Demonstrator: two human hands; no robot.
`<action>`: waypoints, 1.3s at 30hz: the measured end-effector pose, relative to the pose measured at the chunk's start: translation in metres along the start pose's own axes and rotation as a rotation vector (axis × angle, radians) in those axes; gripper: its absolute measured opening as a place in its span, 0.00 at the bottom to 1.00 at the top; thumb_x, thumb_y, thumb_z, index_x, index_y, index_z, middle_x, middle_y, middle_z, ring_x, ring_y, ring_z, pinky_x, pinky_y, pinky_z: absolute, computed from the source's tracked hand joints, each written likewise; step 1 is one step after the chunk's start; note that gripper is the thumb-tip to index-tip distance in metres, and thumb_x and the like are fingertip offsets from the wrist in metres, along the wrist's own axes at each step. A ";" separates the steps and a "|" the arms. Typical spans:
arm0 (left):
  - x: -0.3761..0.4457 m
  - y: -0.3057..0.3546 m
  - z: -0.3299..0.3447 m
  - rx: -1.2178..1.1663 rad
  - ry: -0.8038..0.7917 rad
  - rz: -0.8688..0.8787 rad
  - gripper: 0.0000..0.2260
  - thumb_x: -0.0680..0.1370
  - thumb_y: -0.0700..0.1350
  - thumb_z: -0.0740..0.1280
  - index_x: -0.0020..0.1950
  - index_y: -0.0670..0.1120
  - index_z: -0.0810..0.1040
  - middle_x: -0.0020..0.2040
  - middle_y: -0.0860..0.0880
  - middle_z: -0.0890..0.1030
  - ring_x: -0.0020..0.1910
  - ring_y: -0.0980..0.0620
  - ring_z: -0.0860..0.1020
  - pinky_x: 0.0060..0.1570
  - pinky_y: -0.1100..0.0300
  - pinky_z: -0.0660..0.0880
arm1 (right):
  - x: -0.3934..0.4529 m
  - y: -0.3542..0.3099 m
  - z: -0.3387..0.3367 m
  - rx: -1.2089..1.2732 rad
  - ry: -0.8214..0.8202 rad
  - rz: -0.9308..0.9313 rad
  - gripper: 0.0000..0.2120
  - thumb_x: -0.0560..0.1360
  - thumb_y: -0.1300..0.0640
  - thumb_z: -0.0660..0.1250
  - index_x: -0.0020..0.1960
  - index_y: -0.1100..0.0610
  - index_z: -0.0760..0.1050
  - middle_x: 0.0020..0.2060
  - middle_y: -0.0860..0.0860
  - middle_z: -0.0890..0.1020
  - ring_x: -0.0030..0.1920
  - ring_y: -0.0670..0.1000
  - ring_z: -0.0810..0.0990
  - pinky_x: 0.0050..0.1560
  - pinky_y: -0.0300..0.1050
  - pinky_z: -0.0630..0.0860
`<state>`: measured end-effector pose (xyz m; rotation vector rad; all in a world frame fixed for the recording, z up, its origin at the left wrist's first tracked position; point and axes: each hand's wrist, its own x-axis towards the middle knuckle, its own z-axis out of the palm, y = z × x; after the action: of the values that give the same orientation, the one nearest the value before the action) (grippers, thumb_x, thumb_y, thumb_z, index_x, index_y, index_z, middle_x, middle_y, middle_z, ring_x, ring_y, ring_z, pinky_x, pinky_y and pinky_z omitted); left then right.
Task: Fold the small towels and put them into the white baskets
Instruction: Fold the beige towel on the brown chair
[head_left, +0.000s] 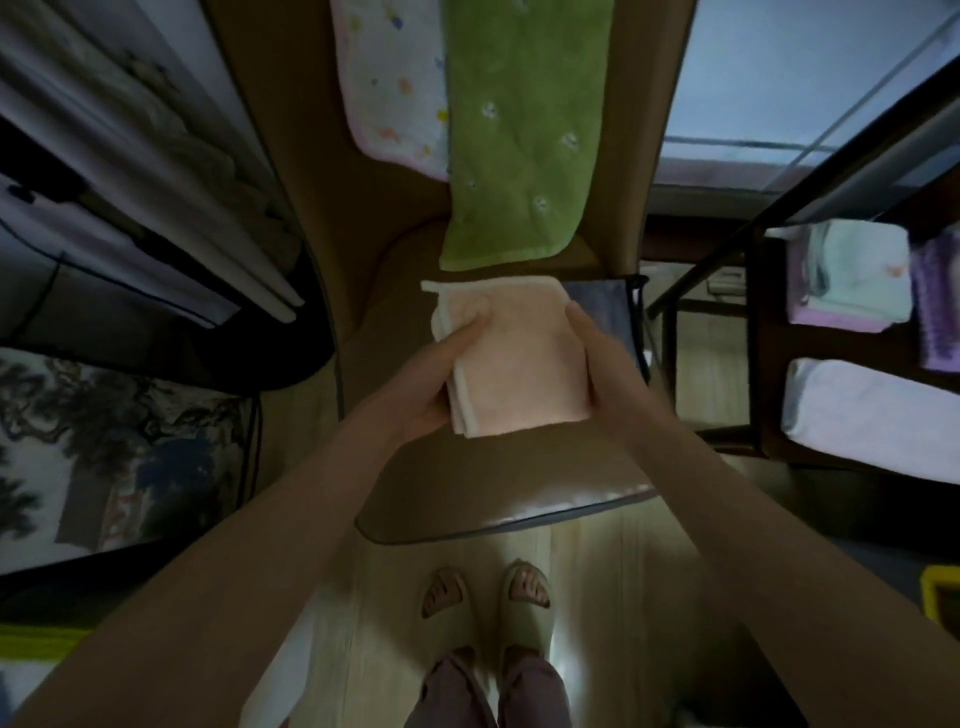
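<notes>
I see both hands gripping a folded pink towel (511, 358) above the counter (467, 483): my left hand (436, 379) curls round its left edge with the thumb on top, my right hand (597, 358) clasps the right edge (its fingers sit under the cloth, so only the thumb shows). Farther along the counter lie a green towel (519, 135) and, touching its left side, a white dotted towel (395, 78). Well to the right, shelves hold white baskets (862, 410) with folded towels (852, 275) inside.
</notes>
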<state>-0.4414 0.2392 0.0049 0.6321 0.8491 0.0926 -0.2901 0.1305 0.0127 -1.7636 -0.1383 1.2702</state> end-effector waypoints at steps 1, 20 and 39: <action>0.007 -0.001 0.011 0.033 0.033 -0.018 0.23 0.68 0.58 0.72 0.59 0.51 0.75 0.56 0.46 0.82 0.53 0.49 0.82 0.49 0.51 0.79 | 0.003 0.000 -0.009 0.038 -0.001 0.085 0.20 0.77 0.40 0.62 0.60 0.53 0.75 0.57 0.52 0.80 0.59 0.55 0.78 0.61 0.55 0.74; 0.114 -0.037 0.050 0.907 0.686 0.347 0.16 0.81 0.58 0.57 0.59 0.46 0.69 0.44 0.53 0.75 0.41 0.53 0.77 0.36 0.60 0.69 | 0.069 0.031 -0.075 -0.618 0.374 -0.453 0.11 0.80 0.54 0.60 0.61 0.54 0.66 0.54 0.52 0.76 0.52 0.51 0.77 0.51 0.48 0.76; 0.139 -0.074 0.037 1.588 0.398 0.705 0.25 0.83 0.55 0.48 0.79 0.51 0.50 0.79 0.51 0.48 0.78 0.46 0.50 0.57 0.53 0.75 | 0.124 0.067 -0.080 -1.067 0.127 -0.725 0.29 0.82 0.42 0.45 0.79 0.52 0.42 0.77 0.46 0.41 0.77 0.46 0.37 0.77 0.46 0.41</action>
<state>-0.3343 0.2055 -0.1116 2.4621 0.9314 0.1759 -0.1964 0.1136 -0.1188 -2.2871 -1.4511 0.5198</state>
